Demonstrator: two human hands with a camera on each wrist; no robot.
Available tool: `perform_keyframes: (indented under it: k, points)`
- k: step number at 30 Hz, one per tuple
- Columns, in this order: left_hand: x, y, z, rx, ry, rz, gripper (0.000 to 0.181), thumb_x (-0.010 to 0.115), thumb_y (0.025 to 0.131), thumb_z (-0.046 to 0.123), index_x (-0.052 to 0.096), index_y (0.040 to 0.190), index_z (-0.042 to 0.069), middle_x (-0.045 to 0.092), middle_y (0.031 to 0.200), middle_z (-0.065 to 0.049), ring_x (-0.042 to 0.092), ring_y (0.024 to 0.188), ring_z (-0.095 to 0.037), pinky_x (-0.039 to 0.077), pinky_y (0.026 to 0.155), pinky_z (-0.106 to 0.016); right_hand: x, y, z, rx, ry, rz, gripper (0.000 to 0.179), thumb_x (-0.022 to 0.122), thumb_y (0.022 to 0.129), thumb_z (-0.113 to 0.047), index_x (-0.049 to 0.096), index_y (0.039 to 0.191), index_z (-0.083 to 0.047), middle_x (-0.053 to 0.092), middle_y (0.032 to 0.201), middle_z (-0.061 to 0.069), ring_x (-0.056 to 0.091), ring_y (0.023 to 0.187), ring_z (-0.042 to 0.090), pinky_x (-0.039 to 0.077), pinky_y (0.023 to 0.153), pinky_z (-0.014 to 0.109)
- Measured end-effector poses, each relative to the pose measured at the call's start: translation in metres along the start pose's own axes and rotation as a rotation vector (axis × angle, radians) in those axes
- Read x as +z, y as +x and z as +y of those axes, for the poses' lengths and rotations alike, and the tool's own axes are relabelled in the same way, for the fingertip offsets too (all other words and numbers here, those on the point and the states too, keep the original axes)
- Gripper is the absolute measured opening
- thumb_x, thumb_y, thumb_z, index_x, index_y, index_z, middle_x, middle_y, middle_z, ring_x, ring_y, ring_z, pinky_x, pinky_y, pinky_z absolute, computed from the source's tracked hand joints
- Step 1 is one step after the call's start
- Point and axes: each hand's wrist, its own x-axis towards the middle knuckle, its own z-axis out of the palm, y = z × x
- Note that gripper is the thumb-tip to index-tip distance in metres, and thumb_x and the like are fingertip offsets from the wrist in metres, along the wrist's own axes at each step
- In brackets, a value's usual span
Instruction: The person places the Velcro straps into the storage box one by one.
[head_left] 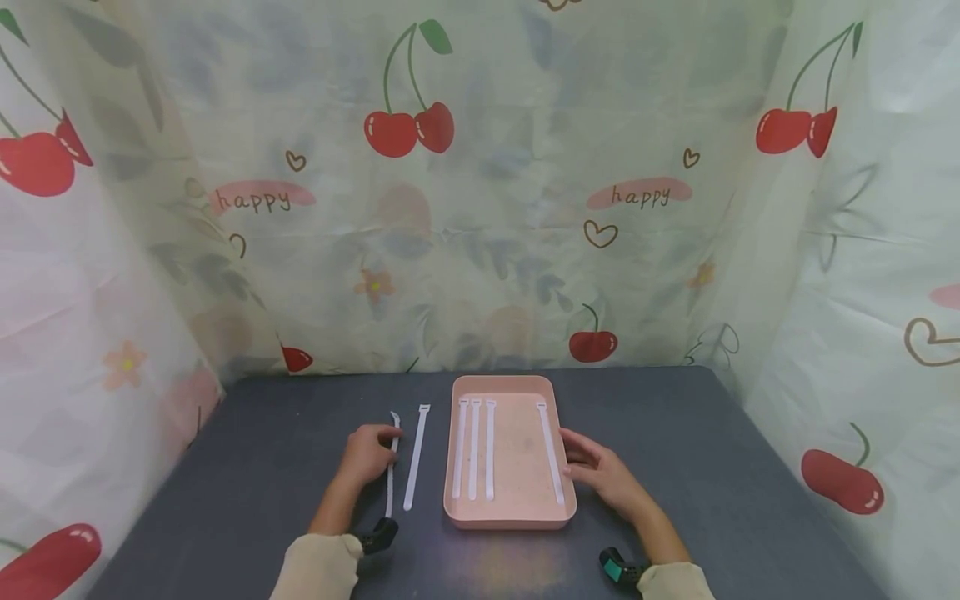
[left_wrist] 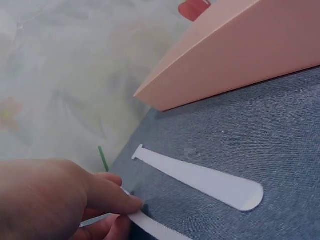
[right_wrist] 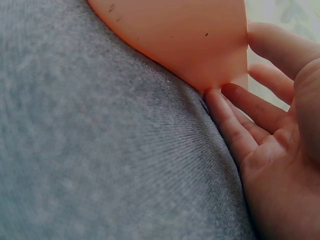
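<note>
My left hand [head_left: 369, 454] pinches a white cable tie [head_left: 390, 487], a flat strap with a small slotted head, between thumb and fingers. Its head end tilts up slightly above the hand; in the left wrist view the strap [left_wrist: 157, 230] runs out below the fingertips. A second white cable tie [head_left: 416, 458] lies flat on the table just to the right. Beyond it sits a pink tray [head_left: 517, 458] with three ties [head_left: 474, 450] side by side at its left and one tie [head_left: 551, 454] along its right. My right hand [head_left: 607, 479] touches the tray's right wall with extended fingers.
The dark grey cloth-covered table [head_left: 660, 433] spreads around the tray. Patterned curtains [head_left: 487, 183] with cherries close off the back and both sides. A dark band with a camera [head_left: 381, 535] sits at the left wrist, another band [head_left: 621, 568] at the right.
</note>
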Motion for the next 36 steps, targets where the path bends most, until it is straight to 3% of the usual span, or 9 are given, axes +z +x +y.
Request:
perform_keyframes:
  k: [5, 12, 21, 29, 36]
  points:
    - [-0.004, 0.000, -0.001, -0.028, -0.060, -0.016, 0.038, 0.072, 0.069, -0.006, 0.073, 0.106, 0.001, 0.069, 0.096, -0.015, 0.063, 0.091, -0.029, 0.049, 0.080, -0.045, 0.000, 0.000, 0.001, -0.010, 0.000, 0.000, 0.065, 0.068, 0.092, -0.015, 0.038, 0.148, -0.003, 0.047, 0.141, 0.023, 0.051, 0.122, 0.038, 0.046, 0.090, 0.021]
    - [-0.009, 0.000, 0.001, -0.082, -0.258, 0.001, 0.040, 0.069, 0.075, -0.009, 0.069, 0.114, -0.003, 0.067, 0.103, -0.020, 0.060, 0.053, -0.017, 0.052, 0.050, -0.031, 0.000, 0.000, 0.000, -0.017, 0.003, 0.004, 0.065, 0.068, 0.091, -0.013, 0.038, 0.148, -0.003, 0.047, 0.141, 0.023, 0.051, 0.122, 0.038, 0.046, 0.090, 0.022]
    - [-0.019, 0.002, 0.015, -0.133, -0.411, 0.011, 0.043, 0.068, 0.081, -0.009, 0.065, 0.123, -0.002, 0.062, 0.114, -0.022, 0.059, 0.065, -0.015, 0.053, 0.055, -0.033, 0.000, 0.000, -0.001, 0.009, 0.009, 0.006, 0.066, 0.068, 0.091, -0.015, 0.038, 0.148, -0.003, 0.047, 0.141, 0.023, 0.051, 0.122, 0.037, 0.046, 0.090, 0.022]
    - [-0.022, 0.007, 0.036, -0.116, -0.510, -0.037, 0.047, 0.069, 0.080, -0.011, 0.064, 0.126, 0.001, 0.060, 0.122, -0.021, 0.061, 0.073, -0.018, 0.056, 0.057, -0.034, 0.000, 0.000, 0.001, -0.004, 0.019, 0.004, 0.065, 0.068, 0.091, -0.014, 0.038, 0.148, -0.002, 0.047, 0.141, 0.023, 0.051, 0.122, 0.038, 0.046, 0.089, 0.021]
    - [-0.016, 0.012, 0.056, -0.075, -0.548, -0.078, 0.051, 0.067, 0.079, -0.014, 0.064, 0.127, 0.003, 0.060, 0.120, -0.019, 0.061, 0.072, -0.018, 0.056, 0.057, -0.036, -0.001, 0.000, 0.002, -0.007, 0.023, 0.002, 0.065, 0.068, 0.091, -0.013, 0.038, 0.148, -0.002, 0.047, 0.141, 0.023, 0.052, 0.121, 0.038, 0.046, 0.089, 0.021]
